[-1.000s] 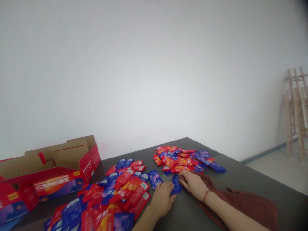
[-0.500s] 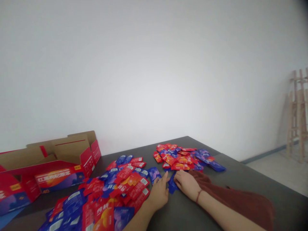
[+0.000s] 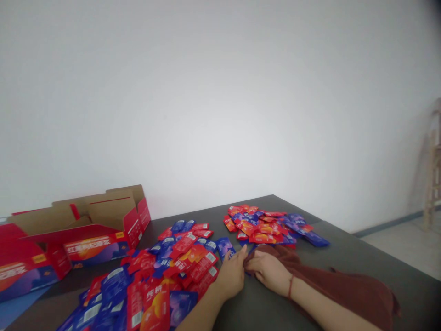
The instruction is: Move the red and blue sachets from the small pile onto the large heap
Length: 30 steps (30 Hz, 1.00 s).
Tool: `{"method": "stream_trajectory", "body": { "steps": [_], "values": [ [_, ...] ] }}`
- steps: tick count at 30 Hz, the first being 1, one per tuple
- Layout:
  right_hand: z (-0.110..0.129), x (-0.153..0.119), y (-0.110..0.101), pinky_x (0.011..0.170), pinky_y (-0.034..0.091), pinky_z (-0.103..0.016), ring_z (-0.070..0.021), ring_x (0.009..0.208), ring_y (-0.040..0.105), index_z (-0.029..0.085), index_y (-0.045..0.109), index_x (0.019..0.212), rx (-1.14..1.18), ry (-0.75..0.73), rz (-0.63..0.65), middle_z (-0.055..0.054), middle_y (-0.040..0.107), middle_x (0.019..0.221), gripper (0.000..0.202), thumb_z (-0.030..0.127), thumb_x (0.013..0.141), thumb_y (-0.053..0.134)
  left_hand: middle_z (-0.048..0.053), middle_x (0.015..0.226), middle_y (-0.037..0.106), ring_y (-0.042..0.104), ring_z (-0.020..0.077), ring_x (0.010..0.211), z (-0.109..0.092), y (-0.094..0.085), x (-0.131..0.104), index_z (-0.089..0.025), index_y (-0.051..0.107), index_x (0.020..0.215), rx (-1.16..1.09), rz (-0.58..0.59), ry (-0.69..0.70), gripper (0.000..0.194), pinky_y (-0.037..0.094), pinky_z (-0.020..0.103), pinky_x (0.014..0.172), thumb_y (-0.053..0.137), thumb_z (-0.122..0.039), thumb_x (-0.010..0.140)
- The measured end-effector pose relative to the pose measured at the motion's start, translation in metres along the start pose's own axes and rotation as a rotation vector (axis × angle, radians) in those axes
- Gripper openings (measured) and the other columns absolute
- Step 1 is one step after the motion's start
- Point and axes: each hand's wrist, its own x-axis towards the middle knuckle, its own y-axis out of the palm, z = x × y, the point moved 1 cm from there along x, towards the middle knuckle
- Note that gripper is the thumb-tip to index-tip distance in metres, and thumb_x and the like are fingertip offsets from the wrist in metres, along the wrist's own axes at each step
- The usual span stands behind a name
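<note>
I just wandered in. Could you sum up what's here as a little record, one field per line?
Right hand: fingers closed on the edge of a dark brown fabric cloth
Left hand: beside the right, fingertips near the cloth; whether it holds anything is unclear
Nearer pile: flat, glossy red and blue sachets, mixed
Farther pile: similar sachets, beyond the hands
Box: open red cardboard box with printed front, at picture left
Surface: flat dark grey table
Background: pale wall; wooden stand, cut off at picture right
</note>
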Motion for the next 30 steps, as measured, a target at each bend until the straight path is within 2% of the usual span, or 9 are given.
{"method": "stream_trajectory", "body": {
  "steps": [3,6,10,14,18,20,25,30],
  "values": [
    [0.002,-0.010,-0.007,0.081,0.038,-0.026,-0.0171,0.086,0.056,0.024,0.067,0.081,0.042,-0.025,0.022,0.001,0.071,0.086,0.032,0.005,0.077,0.041,0.007,0.141,0.046,0.031,0.0172,0.135,-0.002,-0.002,-0.001,-0.014,0.011,0.149,-0.004,0.009,-0.010,0.076,0.011,0.045,0.114,0.035,-0.013,0.077],
    [-0.005,-0.017,-0.016,0.076,0.039,-0.027,-0.0184,0.083,0.056,0.024,0.066,0.076,-0.012,0.104,-0.002,0.000,0.070,0.081,0.031,0.006,0.076,0.041,0.007,0.141,0.046,0.033,0.0180,0.134,-0.004,-0.004,-0.001,-0.015,0.014,0.149,-0.001,0.000,-0.013,0.074,0.011,0.044,0.115,0.035,-0.015,0.078],
    [-0.016,-0.013,-0.022,0.075,0.039,-0.029,-0.0200,0.082,0.056,0.022,0.066,0.075,-0.093,0.270,-0.072,-0.003,0.069,0.081,0.033,0.005,0.077,0.038,0.007,0.140,0.048,0.035,0.0178,0.133,-0.004,-0.002,0.000,-0.015,0.015,0.149,0.006,-0.022,0.008,0.074,0.011,0.043,0.115,0.036,-0.015,0.078],
    [-0.009,-0.004,-0.014,0.078,0.039,-0.028,-0.0196,0.086,0.056,0.023,0.067,0.081,-0.037,0.158,-0.049,-0.003,0.069,0.084,0.033,0.007,0.080,0.038,0.008,0.142,0.045,0.035,0.0182,0.133,-0.004,-0.002,0.002,-0.014,0.018,0.148,0.029,-0.042,0.011,0.075,0.009,0.043,0.115,0.038,-0.013,0.075],
    [-0.002,-0.007,-0.010,0.081,0.038,-0.026,-0.0181,0.087,0.055,0.024,0.067,0.082,0.036,0.036,0.000,-0.001,0.070,0.086,0.033,0.007,0.079,0.039,0.008,0.140,0.048,0.035,0.0179,0.133,-0.007,-0.006,0.001,-0.014,0.018,0.148,0.027,-0.006,0.000,0.076,0.010,0.043,0.115,0.037,-0.012,0.074],
    [-0.006,-0.012,-0.012,0.078,0.038,-0.026,-0.0180,0.086,0.055,0.025,0.067,0.080,0.029,0.062,-0.003,0.000,0.070,0.084,0.033,0.007,0.078,0.040,0.008,0.140,0.047,0.035,0.0181,0.133,-0.008,-0.007,0.000,-0.014,0.018,0.148,0.030,0.005,-0.015,0.077,0.010,0.042,0.115,0.037,-0.013,0.074],
    [-0.019,-0.014,-0.017,0.075,0.039,-0.028,-0.0197,0.084,0.055,0.023,0.068,0.078,-0.038,0.236,-0.077,-0.003,0.069,0.082,0.035,0.007,0.079,0.038,0.009,0.143,0.043,0.035,0.0192,0.133,-0.012,-0.006,0.002,-0.012,0.019,0.148,0.056,-0.012,-0.040,0.078,0.011,0.042,0.115,0.038,-0.013,0.073],
    [-0.009,-0.005,-0.011,0.081,0.039,-0.029,-0.0202,0.089,0.056,0.023,0.070,0.087,-0.015,0.118,-0.017,-0.004,0.070,0.087,0.035,0.007,0.080,0.039,0.009,0.144,0.042,0.034,0.0205,0.134,-0.016,-0.007,0.005,-0.012,0.019,0.148,0.080,0.001,-0.060,0.082,0.009,0.041,0.115,0.041,-0.014,0.070]
  ]
}}
